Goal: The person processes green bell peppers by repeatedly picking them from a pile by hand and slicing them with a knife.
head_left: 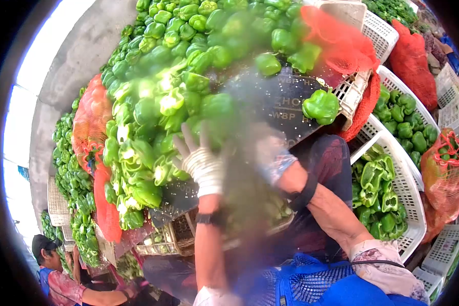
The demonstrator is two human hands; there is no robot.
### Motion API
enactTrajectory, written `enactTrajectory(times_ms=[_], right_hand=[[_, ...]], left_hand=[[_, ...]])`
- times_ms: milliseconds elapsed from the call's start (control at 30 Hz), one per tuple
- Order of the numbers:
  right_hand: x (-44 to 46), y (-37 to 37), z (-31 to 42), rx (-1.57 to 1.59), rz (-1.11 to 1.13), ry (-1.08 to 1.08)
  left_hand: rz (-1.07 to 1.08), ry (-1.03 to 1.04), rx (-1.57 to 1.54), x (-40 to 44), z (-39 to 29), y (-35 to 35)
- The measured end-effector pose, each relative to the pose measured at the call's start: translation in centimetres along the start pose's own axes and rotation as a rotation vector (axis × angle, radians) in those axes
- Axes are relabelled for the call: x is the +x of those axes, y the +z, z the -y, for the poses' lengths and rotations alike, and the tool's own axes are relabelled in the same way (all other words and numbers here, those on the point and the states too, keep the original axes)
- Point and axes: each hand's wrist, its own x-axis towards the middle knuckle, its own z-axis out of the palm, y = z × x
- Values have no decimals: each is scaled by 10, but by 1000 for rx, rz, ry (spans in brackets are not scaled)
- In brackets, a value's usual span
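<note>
Board [285, 122] beneath peppers [147, 109], crates [407, 196] alongside

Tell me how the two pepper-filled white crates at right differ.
The nearer crate holds some split peppers with pale edges showing; the farther crate holds whole-looking peppers. The nearer crate's visible peppers include lighter greens; the farther crate's look darker. Both crates have perforated sides.
</note>
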Motion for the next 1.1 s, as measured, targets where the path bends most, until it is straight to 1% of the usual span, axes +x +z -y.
enactTrajectory(times_ms=[33,100,133,167,200,233,267,300,333,400,467,500,533,567,600,633,667,700,733,800,833,867,933,967,1033,1067,1100], right_hand=[[2,41,-10,-219,-105,-150],[7,14,-18,55,-164,-273],[9,1,-21,186,-182,-341],[11,5,-45,76,-217,-427],[6,-25,-55,295,-70,-335],[-1,-53,-54,351,-75,-205],[-8,-63,-57,393,-78,-107],[-15,-72,-60,438,-85,-9],[-19,-70,-66,475,-94,57],[-18,-72,-71,540,-83,176],[-14,-76,-76,593,-42,292],[-19,-69,-84,534,-95,199],[-21,-65,-89,556,-124,170],[-22,-65,-92,580,-153,144],[-21,-69,-95,629,-99,212],[-20,-73,-97,675,-47,283],[-20,-72,-99,705,-44,295],[-21,-73,-101,734,-45,301],[-22,-76,-102,765,-49,299],[-24,-62,-105,655,-176,157],[-26,-60,-106,647,-190,156],[-28,-60,-107,639,-203,154],[-23,-71,-103,738,-115,299],[-23,-64,-106,697,-203,226],[-22,-15,-114,64,-303,206],[-26,-16,-115,43,-357,181],[-27,-25,-112,21,-412,157]], left_hand=[[-19,-31,-6,10,0,3],[-55,-53,-30,23,7,9],[32,-40,-22,22,10,8],[119,-25,-15,22,9,-6],[204,1,-7,28,3,-24],[260,39,5,42,0,-47],[309,-26,-117,70,1,-49],[249,45,-122,98,-8,-51],[189,115,-124,128,-18,-47],[128,316,-46,206,-38,-12],[187,466,-43,270,-65,23],[239,513,39,295,-77,47],[288,561,123,316,-87,71],[471,530,80,329,-97,87],[469,478,124,333,-103,103],[464,426,165,337,-109,117],[457,372,208,338,-114,125],[556,391,173,347,-115,122],[539,350,132,342,-112,122],[477,274,48,322,-109,96],[442,270,-21,322,-102,98],[350,262,-160,306,-100,86],[284,281,-365,279,-100,57],[195,315,-418,263,-102,45],[38,364,-528,215,-108,30],[-4,346,-629,187,-113,22],[-48,338,-655,160,-116,23]])
